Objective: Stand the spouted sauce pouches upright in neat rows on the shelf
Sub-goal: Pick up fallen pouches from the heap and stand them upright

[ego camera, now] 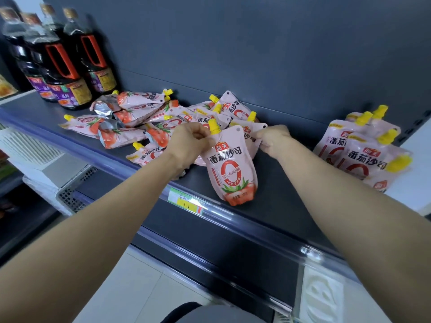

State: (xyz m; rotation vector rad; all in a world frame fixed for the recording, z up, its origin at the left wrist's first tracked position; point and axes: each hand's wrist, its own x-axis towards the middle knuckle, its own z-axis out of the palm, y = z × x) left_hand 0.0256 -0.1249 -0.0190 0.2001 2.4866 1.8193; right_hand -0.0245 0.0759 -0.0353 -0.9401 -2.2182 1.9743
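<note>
A pink tomato sauce pouch (232,169) with a yellow spout stands upright near the front edge of the dark shelf (275,201). My left hand (190,137) pinches its top just below the spout. My right hand (272,138) grips the top right corner of a pouch right behind it; which pouch exactly is hard to tell. Several more pouches (144,117) lie flat in a loose pile on the shelf behind and to the left. On the right, several pouches (361,155) stand upright in a tight group.
Dark soy sauce bottles (70,66) with red handles stand at the shelf's far left. The shelf's back panel (256,54) is dark grey. A green and yellow price tag (184,201) sits in the front rail. A lower shelf and pale floor show below.
</note>
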